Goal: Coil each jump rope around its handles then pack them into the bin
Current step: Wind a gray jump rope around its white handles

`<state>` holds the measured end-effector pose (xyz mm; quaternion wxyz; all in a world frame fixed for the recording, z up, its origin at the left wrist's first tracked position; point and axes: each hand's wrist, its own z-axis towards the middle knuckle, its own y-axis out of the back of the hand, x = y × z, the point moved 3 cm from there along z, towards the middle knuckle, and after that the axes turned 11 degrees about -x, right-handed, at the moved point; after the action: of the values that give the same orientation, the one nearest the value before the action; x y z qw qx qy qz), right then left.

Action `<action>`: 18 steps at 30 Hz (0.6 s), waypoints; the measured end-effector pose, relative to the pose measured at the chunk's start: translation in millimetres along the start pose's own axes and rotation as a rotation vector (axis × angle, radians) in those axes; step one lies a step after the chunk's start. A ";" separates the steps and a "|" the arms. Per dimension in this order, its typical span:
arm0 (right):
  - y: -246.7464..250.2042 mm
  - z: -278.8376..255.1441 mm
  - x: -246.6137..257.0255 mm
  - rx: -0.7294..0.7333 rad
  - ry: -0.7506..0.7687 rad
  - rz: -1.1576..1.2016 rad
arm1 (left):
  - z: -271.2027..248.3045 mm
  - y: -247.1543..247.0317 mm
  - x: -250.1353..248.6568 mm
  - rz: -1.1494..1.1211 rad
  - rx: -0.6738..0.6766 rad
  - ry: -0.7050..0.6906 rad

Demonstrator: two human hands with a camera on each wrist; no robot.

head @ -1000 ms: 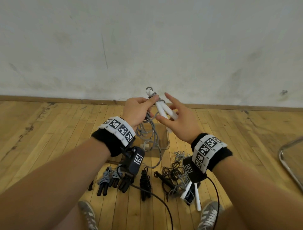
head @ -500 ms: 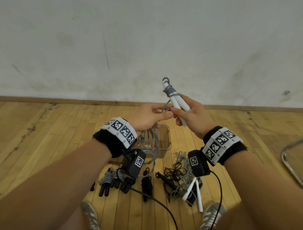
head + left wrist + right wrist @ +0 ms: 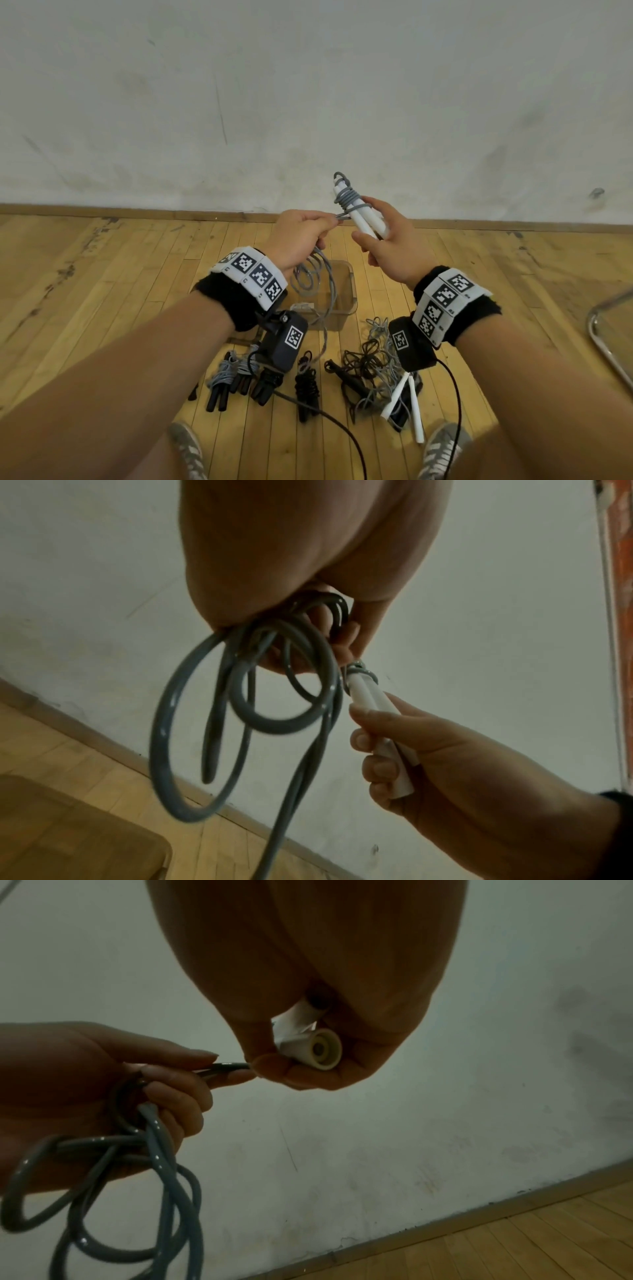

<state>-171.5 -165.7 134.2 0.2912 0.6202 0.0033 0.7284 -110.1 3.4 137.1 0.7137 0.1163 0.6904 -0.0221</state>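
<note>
Grey rope [image 3: 346, 198]: coiling under way; few turns lying on white handles [image 3: 368, 222]. Right hand [image 3: 387, 246] gripping handles; left hand [image 3: 298, 236] pinching rope, slack loops hanging. Bin [image 3: 346, 301]: appearing empty. Three bundles [image 3: 236, 377] waiting coiled; tangle [image 3: 370, 356] remaining.

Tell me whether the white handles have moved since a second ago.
Yes. The white handles, gripped by the right hand, now stand higher against the baseboard and further right, tips well up the wall.

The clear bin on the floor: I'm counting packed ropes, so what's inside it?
Through the clear bin only bare bottom shows, with no coiled rope visible. The grey rope hanging from the left hand covers its left part.
</note>
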 end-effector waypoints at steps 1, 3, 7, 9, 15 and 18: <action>-0.8 0.7 -1.2 -0.009 0.001 -0.011 | -0.2 -1.0 0.4 -0.013 -0.012 0.009; -1.9 1.8 -3.3 -0.042 0.019 -0.059 | -1.4 -3.9 1.2 -0.031 -0.029 0.021; -4.8 -0.2 -3.1 -0.103 0.129 -0.288 | -6.2 -9.3 -1.4 -0.043 -0.058 0.009; -6.5 -3.5 -1.6 -0.103 0.171 -0.354 | -8.9 -10.8 -3.9 -0.039 -0.055 -0.002; -9.7 -10.7 6.5 0.047 0.134 -0.332 | -15.6 -7.9 -8.2 0.020 -0.092 -0.001; -12.5 -12.1 7.0 0.106 0.146 -0.309 | -16.4 -6.2 -5.9 0.046 -0.127 -0.006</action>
<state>-177.7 -148.0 133.2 0.3655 0.5720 0.1580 0.7171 -127.7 -0.2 141.8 0.7219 0.0867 0.6855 0.0378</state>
